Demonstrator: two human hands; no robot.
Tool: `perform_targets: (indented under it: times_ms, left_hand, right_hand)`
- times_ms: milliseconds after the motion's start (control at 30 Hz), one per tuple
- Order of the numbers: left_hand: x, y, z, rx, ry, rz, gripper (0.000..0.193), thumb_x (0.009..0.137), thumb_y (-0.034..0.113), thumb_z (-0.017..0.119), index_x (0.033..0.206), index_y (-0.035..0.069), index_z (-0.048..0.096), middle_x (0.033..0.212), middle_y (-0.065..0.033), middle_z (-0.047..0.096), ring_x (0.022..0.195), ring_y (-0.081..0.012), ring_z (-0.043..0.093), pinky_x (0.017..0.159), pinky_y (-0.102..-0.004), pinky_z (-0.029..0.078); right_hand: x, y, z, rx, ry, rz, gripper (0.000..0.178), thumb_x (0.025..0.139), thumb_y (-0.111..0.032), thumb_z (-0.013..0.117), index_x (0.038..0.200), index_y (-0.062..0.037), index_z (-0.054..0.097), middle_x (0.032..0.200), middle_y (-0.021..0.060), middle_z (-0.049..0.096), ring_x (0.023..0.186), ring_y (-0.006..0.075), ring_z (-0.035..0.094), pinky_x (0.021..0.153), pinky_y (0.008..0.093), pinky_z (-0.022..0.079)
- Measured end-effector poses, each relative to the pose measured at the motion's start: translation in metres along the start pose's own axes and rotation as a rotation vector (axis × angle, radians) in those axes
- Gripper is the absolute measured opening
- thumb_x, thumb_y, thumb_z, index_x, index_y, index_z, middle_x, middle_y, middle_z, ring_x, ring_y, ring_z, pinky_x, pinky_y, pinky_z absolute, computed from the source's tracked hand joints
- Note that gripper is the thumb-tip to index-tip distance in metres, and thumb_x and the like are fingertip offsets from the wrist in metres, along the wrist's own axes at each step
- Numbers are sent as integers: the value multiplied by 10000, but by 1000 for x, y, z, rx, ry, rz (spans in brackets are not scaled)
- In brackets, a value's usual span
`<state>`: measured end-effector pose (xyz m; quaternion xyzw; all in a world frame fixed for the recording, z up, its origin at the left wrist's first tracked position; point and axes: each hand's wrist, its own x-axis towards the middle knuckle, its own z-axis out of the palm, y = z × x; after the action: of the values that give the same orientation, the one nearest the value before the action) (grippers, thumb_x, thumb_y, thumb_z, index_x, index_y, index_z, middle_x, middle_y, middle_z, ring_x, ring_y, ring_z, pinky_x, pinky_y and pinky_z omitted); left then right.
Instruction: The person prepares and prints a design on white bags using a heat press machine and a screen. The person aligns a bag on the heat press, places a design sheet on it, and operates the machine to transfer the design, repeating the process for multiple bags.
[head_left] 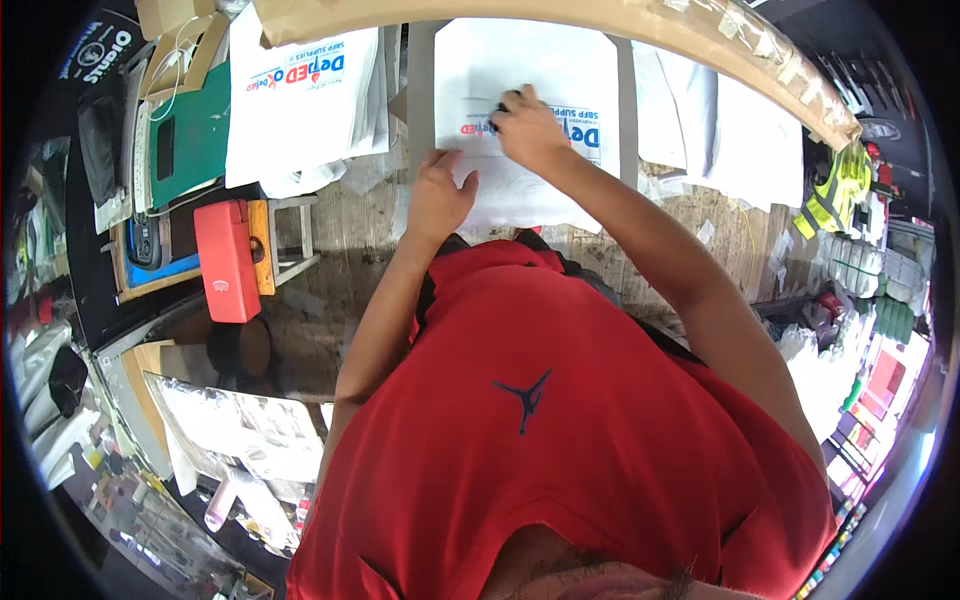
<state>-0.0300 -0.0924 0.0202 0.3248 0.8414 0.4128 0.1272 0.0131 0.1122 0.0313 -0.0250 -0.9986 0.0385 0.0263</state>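
One green board [200,135] lies on the far left, with a red case [225,250] nearer and just right of it; pale lettering marks the case's near end, too small for me to read. Right of the board sits a stack of white sheets [300,125], the top one bearing blue and red lettering that seems turned upside down to the worker. Next, the left hand [442,195] rests loosely — fingers extended, grasping nothing I can see — at the near left part of a white sheet [530,65], which lies mid-bench over a grey board [421,95]. The right hand [528,128] is on that sheet, fingers curled round a small dark object [496,117] whose kind I can't tell. Similar blue and red lettering already shows either side of that hand — so I'd judge the marking largely there, though the covered part and whatever is left can't be told. A dark leaping figure marks the red shirt [590,330]. Farther right, more white sheets [750,140] show no lettering from here.
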Motion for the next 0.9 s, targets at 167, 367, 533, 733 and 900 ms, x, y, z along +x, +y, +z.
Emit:
perform_targets:
  times_ms: [167,367,533,733,900]
  left_hand:
    - [-4,-7,-7,32,-25,-26,406,823,194,753,1141,-42,663,1111,-259,653,947,-410,663,848,-461,547]
    - [-6,7,-6,-18,-66,-138,406,803,211,770,1117,-31,681,1121,-247,661,801,-383,678,792,-457,553]
    - [-5,-3,2,-23,-41,-112,384,801,205,770,1099,-23,687,1073,-218,664,858,-377,674,802,-457,548]
    - [10,30,0,107,41,75,256,799,150,745,1016,29,684,1074,-190,650,1074,-392,599,937,-467,489]
    - [51,60,57,21,-104,412,174,807,65,690,979,47,676,1081,-165,644,1051,-391,585,941,-460,482]
  right_hand:
    - [-57,80,-31,20,-141,257,206,788,-156,689,971,-112,772,1047,117,686,1053,355,606,931,417,541]
    - [-22,49,-9,129,-114,190,182,745,-192,704,874,-77,760,1007,142,698,1002,355,632,918,429,530]
    - [16,-40,-3,148,-136,136,183,754,-133,637,876,-87,767,1032,151,700,1037,359,629,926,446,537]
    - [-56,71,-19,199,27,553,166,767,-140,684,903,-100,771,990,153,713,951,375,646,865,453,567]
    - [-95,95,-22,85,233,570,190,758,-110,588,819,-80,765,942,149,712,918,399,645,852,435,574]
